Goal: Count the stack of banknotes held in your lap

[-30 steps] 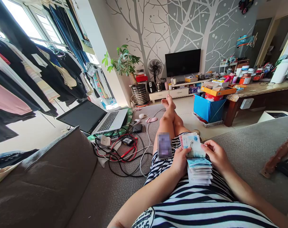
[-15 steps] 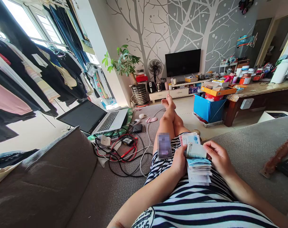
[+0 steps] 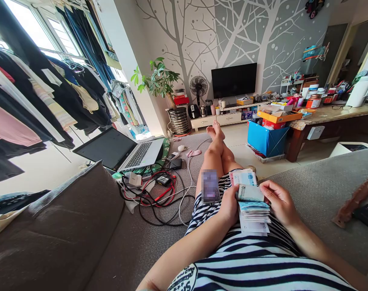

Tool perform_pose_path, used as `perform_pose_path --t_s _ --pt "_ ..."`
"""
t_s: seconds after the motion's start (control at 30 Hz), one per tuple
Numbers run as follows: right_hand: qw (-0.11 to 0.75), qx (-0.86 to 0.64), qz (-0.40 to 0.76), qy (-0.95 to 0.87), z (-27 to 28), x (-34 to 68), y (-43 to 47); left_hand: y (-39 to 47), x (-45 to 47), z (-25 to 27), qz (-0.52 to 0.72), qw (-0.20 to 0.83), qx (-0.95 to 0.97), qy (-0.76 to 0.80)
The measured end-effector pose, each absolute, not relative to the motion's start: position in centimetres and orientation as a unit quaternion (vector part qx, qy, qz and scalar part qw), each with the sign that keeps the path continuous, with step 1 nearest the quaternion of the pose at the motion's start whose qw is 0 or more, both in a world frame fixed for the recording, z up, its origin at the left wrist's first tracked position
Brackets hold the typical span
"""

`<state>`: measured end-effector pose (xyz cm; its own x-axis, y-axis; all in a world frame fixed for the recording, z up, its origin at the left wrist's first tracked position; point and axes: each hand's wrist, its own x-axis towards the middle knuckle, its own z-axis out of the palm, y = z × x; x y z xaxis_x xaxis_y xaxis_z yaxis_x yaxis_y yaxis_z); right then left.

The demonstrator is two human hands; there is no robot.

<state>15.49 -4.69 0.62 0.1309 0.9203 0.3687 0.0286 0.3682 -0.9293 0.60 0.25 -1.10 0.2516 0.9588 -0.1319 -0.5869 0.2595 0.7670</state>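
Seated on the grey sofa (image 3: 135, 238), legs stretched out, striped dress across my lap; counting paper money. My left hand (image 3: 229, 204) grips the stack of banknotes (image 3: 253, 218) from its left edge, thumb on top, fingers curled under; my right hand (image 3: 279, 202) pinches 1 folded note (image 3: 250, 193) between thumb and fingertips at the head of the stack, bent back over the rest. The stack rests on my lap, between both hands; a second fan of notes (image 3: 243, 177) stands up just behind the folded one.

Step in hand, as I judge it: mid-count, 1 note being peeled off the pile. The next move calls for a light right-hand grip that frees only that single sheet, while the left thumb pins the others so they do not slide.

Counts: 2 hands on the money; 1 note lifted; the edges in the stack overlap too closely to number. 1 phone (image 3: 210, 186) lies on my left thigh, just beside the left hand, screen blurred; 1 laptop (image 3: 123, 150) open on the sofa, well apart; 1 tangle of cables (image 3: 159, 194) between them; 1 television (image 3: 234, 80); 1 fan (image 3: 198, 86); 1 potted plant (image 3: 159, 81).
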Motion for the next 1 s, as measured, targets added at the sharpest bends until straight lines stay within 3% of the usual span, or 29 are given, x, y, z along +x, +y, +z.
perform_pose_path --t_s 1.0 --pt "0.599 -0.437 0.345 -0.576 1.0 15.4 -5.0 -0.6 0.4 0.3 0.514 0.746 0.308 0.289"
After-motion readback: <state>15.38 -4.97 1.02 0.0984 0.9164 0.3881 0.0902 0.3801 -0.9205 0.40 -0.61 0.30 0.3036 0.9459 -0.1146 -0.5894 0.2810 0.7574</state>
